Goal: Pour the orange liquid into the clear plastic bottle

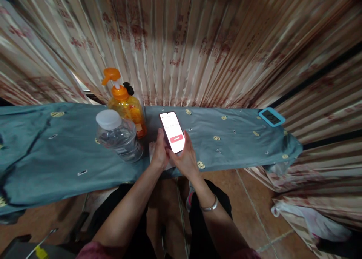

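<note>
A smartphone with a bright white screen and a red button near its lower end is held in front of me over the table. My left hand grips its lower left side, thumb along the edge. On the lower right side, my right hand is closed round it, and a metal bracelet circles that wrist. Something pale, perhaps a tissue, shows partly behind my left hand. Left of the phone stand a clear plastic jar with a white lid and an orange pump bottle.
A grey-green patterned cloth covers the narrow table. A blue-framed digital timer lies at its right end. Pleated curtains hang close behind and on the right. Tiled floor shows below the front edge.
</note>
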The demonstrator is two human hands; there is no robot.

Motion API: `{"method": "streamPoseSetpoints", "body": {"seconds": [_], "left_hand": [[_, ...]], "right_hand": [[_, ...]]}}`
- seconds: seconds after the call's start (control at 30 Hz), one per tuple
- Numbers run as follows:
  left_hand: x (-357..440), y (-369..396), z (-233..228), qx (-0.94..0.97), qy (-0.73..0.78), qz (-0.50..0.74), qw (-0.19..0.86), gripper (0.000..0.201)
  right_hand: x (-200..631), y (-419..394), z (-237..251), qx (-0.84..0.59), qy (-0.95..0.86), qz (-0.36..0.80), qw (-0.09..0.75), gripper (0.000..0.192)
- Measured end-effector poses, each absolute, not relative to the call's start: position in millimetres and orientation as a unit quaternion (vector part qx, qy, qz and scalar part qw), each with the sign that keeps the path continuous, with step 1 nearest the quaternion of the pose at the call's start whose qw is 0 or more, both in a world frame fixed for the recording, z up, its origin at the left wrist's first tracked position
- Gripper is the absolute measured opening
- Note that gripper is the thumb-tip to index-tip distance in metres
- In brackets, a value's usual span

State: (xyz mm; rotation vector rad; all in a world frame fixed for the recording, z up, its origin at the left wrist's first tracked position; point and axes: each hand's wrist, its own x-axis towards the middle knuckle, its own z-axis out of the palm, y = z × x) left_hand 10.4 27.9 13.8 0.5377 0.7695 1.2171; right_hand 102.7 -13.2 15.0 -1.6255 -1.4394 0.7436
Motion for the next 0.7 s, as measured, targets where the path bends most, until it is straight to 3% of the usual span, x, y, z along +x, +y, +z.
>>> {"method": "streamPoseSetpoints", "body": {"seconds": [0.2, 0.43, 0.6, 0.7], "left_hand": [[12, 32, 12, 0.288, 0.345, 0.546, 0.707, 0.063], [26, 30, -10, 0.355, 0.367, 0.479, 0.714, 0.086], [27, 29, -18, 0.422, 0.403, 0.467, 0.665, 0.088], [23, 29, -16, 0.424, 0.405, 0.467, 0.662, 0.087]], "right_hand": [[109, -2, 18, -0.66, -0.517, 0.328, 0.435, 0.135], [146, -23, 1, -0.632, -0.438, 0.386, 0.51, 0.127], [208, -34, -22, -0.688, -0.4, 0.32, 0.514, 0.127], [264, -33, -32, -0.749, -0.375, 0.254, 0.484, 0.117]]}}
